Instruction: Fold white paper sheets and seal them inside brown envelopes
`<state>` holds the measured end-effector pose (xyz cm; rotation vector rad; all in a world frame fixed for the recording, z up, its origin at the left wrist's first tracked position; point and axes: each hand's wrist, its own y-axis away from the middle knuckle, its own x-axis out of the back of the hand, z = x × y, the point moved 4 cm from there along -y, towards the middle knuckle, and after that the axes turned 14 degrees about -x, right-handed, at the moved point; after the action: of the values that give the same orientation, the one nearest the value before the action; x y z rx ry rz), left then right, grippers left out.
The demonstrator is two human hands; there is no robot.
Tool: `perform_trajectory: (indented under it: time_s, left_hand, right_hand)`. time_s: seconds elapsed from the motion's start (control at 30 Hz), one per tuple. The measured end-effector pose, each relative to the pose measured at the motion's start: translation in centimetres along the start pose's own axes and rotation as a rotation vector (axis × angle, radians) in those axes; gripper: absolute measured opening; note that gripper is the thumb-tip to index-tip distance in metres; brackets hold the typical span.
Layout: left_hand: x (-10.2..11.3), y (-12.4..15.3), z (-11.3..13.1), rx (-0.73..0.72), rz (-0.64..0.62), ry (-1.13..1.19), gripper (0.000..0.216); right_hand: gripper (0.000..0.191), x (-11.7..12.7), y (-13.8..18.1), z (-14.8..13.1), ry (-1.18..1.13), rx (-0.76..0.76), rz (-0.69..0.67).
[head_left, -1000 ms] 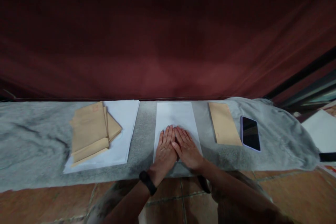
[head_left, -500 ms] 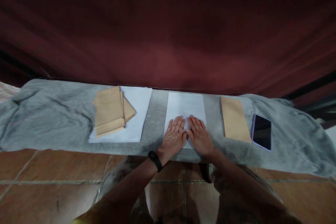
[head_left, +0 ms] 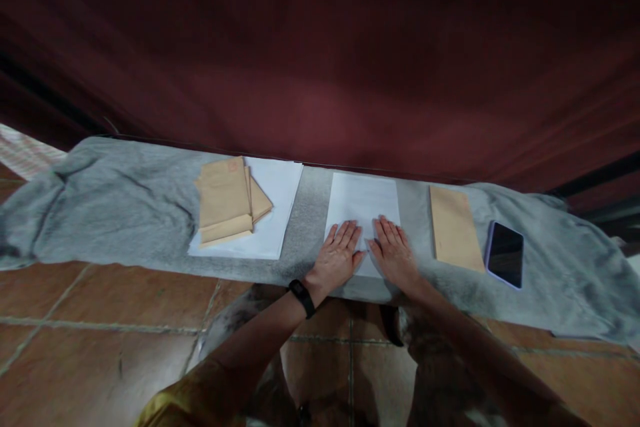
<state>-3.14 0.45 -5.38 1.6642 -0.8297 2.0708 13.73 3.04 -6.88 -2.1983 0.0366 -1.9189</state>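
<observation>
A white sheet of paper lies on a grey cloth, its near part covered by my hands. My left hand rests flat on its left half, fingers together and stretched out, holding nothing. On the right half my right hand lies just as flat, thumb pointing inward. A narrow gap separates the two thumbs. Whether the sheet is a single layer or folded, I cannot tell. Right of my right hand lies a stack of brown envelopes.
To the left, several brown envelopes lie loosely on a stack of white paper. A phone with a purple edge lies far right. Grey cloth covers the narrow surface. A dark red curtain hangs behind; tiled floor shows below.
My hands have slid slightly apart on the sheet; the thumbs, close together before, now have a gap between them. The whole view has tilted and shifted a little.
</observation>
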Motion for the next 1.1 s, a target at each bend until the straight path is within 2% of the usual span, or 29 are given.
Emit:
perform_trajectory:
  time_s: [0.27,0.57,0.77,0.9,1.1]
  left_hand:
    - [0.3,0.9,-0.6,0.037,0.025,-0.03,0.065]
    - [0.0,1.8,-3.9,0.183,0.042,-0.126,0.068]
    - [0.1,1.9,-5.0,0.283,0.069,-0.14,0.063]
    - [0.5,0.2,-5.6,0.304,0.085,-0.126,0.061]
    - [0.0,-4.9,-4.8,0.22,0.082,-0.017,0.059]
  right_hand:
    - [0.06,-0.1,0.4,0.9,-0.029,-0.01,0.078]
    - [0.062,-0.3,0.1,2.3,0.002,-0.084,0.144]
    - [0.061,0.0,-0.8,3.5,0.01,-0.127,0.186]
    - [0.059,0.2,-2.7,2.0,-0.027,-0.135,0.136]
    - [0.055,0.3,-5.8,-1.3,-0.079,-0.122,-0.034]
